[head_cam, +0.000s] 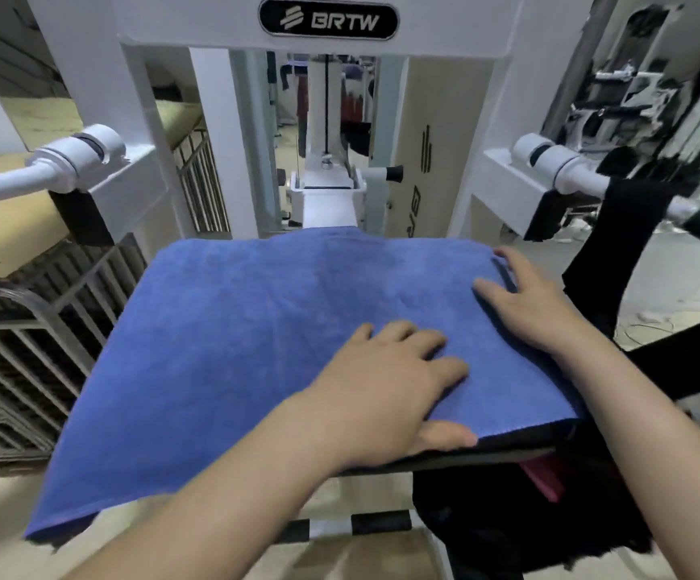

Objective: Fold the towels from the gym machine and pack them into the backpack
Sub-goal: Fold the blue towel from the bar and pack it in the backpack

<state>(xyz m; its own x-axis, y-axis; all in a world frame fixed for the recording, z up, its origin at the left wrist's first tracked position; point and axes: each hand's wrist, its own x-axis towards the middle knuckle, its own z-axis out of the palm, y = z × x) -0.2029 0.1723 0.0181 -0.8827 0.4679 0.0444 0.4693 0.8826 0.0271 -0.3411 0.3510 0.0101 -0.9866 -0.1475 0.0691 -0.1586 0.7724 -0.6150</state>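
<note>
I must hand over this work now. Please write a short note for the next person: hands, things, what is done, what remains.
Left hand: open, flat on the blue towel, thumb at its near edge.
Right hand: open, flat on the towel near its far right corner.
Towel: spread on the gym machine, left part hanging off.
Black cloth hangs on the right handle bar, perhaps another towel.
Dark bag at lower right, probably the backpack.
Done: no towel visibly packed. Left: finish folding, pack, then the black cloth.
</note>
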